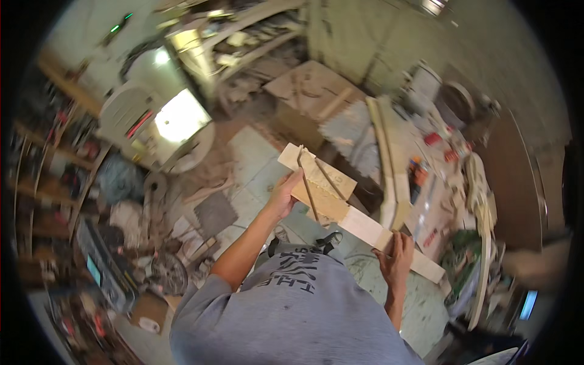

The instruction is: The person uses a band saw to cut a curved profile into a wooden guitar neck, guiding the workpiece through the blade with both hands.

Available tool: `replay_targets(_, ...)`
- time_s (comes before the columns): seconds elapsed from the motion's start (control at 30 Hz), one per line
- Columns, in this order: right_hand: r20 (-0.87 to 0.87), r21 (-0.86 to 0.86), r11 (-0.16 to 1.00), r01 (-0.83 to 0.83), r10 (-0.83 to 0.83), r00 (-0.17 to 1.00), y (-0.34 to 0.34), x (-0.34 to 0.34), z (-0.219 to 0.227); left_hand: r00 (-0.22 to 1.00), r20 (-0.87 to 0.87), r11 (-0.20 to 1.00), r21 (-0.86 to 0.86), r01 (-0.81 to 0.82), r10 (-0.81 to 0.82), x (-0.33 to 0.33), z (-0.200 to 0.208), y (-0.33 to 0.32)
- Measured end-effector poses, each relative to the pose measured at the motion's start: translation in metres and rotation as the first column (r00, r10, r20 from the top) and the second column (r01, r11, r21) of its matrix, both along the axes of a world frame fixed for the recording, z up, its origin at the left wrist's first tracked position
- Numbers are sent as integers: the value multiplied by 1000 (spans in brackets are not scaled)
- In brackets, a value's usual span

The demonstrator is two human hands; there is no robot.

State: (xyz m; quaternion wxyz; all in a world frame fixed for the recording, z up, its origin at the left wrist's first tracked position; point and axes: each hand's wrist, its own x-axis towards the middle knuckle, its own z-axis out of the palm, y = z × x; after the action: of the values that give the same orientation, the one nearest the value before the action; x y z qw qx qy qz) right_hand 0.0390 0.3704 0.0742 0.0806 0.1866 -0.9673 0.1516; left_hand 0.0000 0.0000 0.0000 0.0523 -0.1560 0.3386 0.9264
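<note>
Both my hands hold a long piece of pale wood [366, 229] at a slant in front of my body, its far end up and to the left. Wider wooden blocks lie along its left half, joined along a rough, pale seam. Two thin dark rods [308, 192] cross these blocks, and one is bent at its top. My left hand [285, 194] is closed on the block edge at the left. Farther right, my right hand [396, 254] wraps round the narrow part of the wood. The undersides of the wood and some fingertips are hidden.
A workbench [426, 213] with red items and a curved wooden part stands at the right. On the left are a machine with a bright lit panel [180, 115], shelves, and a grey case [108, 267]. A wheel [168, 273] and scraps lie on the floor.
</note>
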Motion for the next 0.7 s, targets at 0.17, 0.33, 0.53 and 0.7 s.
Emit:
replay_targets(0.17,88,-226,929,-292,318,944,-63,-54,-52,940,-53,939,-59,-340,337,40,-2,-54)
replay_targets(0.33,90,-166,790,-590,608,789,-132,-102,-55,853,-106,844,-129,-521,511,75,-3,-100)
replay_targets(0.53,83,-319,587,-744,799,595,-232,-160,-51,706,-102,691,-144,-708,701,88,-8,-158)
replay_targets(0.7,199,-325,491,-808,871,449,-301,-217,-55,570,-36,556,-178,-812,821,66,-19,-201)
